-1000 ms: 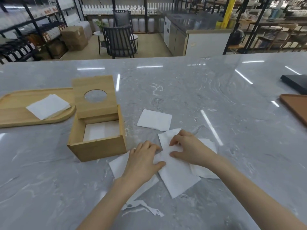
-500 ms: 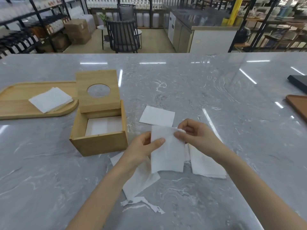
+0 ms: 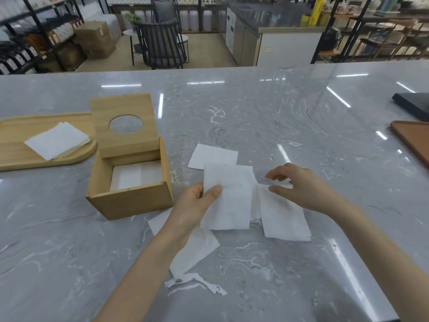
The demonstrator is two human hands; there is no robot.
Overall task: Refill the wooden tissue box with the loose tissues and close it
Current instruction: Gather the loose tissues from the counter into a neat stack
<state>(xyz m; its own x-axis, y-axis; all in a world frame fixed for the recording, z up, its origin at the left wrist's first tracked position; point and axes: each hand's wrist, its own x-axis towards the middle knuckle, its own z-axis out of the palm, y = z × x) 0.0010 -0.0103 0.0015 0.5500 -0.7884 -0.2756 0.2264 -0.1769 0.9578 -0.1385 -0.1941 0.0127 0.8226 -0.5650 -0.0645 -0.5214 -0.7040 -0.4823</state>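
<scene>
A grey marbled desk (image 3: 255,117) mirrors strips of ceiling light. Behind it a dark slatted chair (image 3: 161,46) stands on a tan floor (image 3: 209,49), with cardboard boxes (image 3: 95,39) beside black shelving (image 3: 32,38) at left and a steel-topped counter (image 3: 274,22) at right.

The open square wooden tissue box (image 3: 130,187) stands left of the left hand (image 3: 197,203), with its round-holed wooden lid (image 3: 125,126) leaning on its far edge and a flat white tissue stack (image 3: 137,175) inside. Further left lies the long wooden tray (image 3: 14,145), and folded white tissues (image 3: 58,140) rest on it. Between the left hand and the right hand (image 3: 299,187) is a white tissue sheet (image 3: 229,198); one white square tissue (image 3: 213,156) lies behind it, and other loose white tissues (image 3: 283,217) lie on the grey marble table (image 3: 255,117) under the right hand.
</scene>
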